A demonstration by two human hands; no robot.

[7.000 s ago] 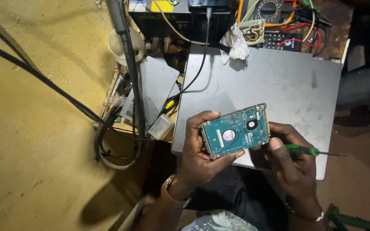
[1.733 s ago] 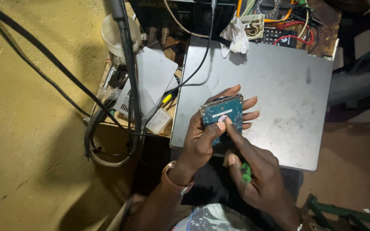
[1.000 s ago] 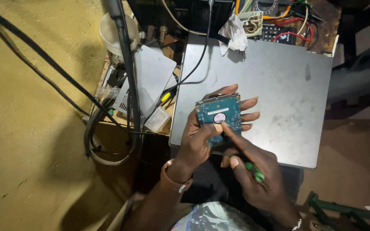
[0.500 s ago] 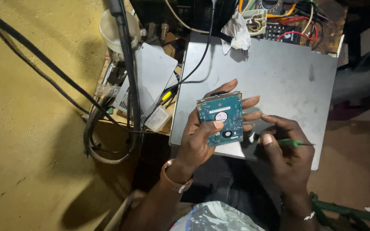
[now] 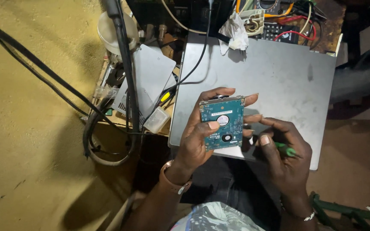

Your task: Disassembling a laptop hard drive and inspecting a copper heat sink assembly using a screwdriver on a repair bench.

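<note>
Drive held circuit side up over the laptop; the right hand has drawn back from it.

Since half a second ago the drive (image 5: 222, 122) sits much as it did above the near edge of the laptop (image 5: 279, 81), and the green screwdriver (image 5: 286, 149) has pulled in closer to the palm. Left of the laptop, black cables (image 5: 108, 128) hang beside a white box (image 5: 150, 79). The left hand (image 5: 202, 137) grips the drive, thumb across its face, fingers (image 5: 249, 100) curled behind its right edge. The drive is a teal board in a silver frame, with a round silver disc at its middle and a dark chip below. Just right of it, over the laptop's near edge, the right hand (image 5: 285, 158) has its fingers closed around the screwdriver.
</note>
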